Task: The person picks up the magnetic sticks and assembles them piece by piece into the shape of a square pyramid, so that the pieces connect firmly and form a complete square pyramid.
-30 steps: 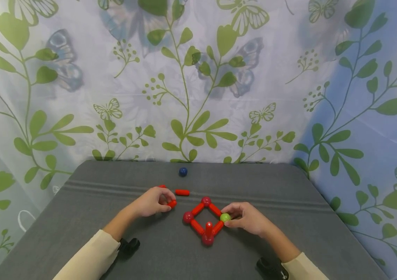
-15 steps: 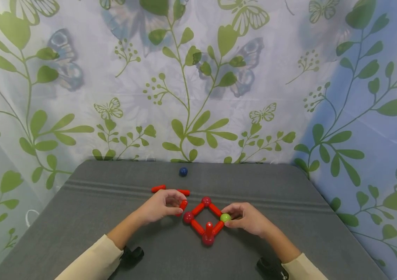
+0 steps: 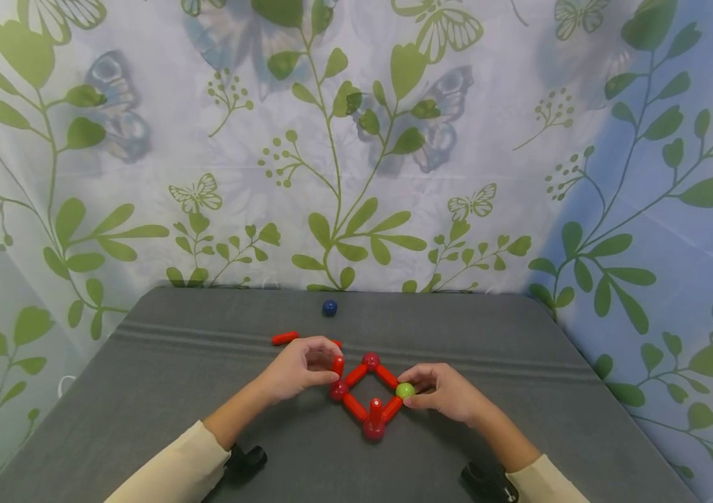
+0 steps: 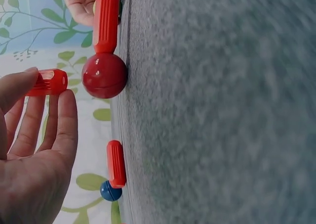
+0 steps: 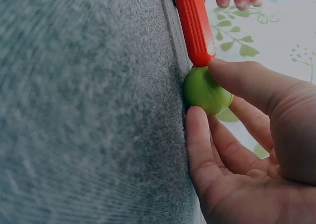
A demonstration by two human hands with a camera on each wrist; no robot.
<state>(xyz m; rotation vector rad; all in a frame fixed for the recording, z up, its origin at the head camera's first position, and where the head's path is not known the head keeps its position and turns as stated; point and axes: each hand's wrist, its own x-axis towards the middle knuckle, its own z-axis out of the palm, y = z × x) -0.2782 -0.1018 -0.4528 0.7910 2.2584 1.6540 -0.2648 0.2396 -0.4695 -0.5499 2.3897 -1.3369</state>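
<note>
My left hand (image 3: 303, 368) pinches a red rod (image 4: 49, 82) between thumb and fingers. The rod is held upright just above the left dark red ball (image 4: 104, 75); the left wrist view shows a small gap between them. That ball is one corner of a diamond of red rods (image 3: 354, 407) and balls lying on the table. At the right corner my right hand (image 3: 447, 393) holds a green ball (image 5: 205, 91) with thumb and fingers. One red rod (image 3: 376, 411) stands upright on the near red ball (image 3: 373, 429). Another red ball (image 3: 370, 360) forms the far corner.
A loose red rod (image 3: 284, 338) lies behind my left hand, and a second one there is mostly hidden by the fingers. Farther back on the grey table (image 3: 205, 318) sits a blue ball (image 3: 329, 308). A leaf-patterned curtain (image 3: 356, 175) hangs behind the table.
My left hand has carried its red rod rightward from the loose rods to above the left red ball, turning it upright. The right hand stays at the green ball.
</note>
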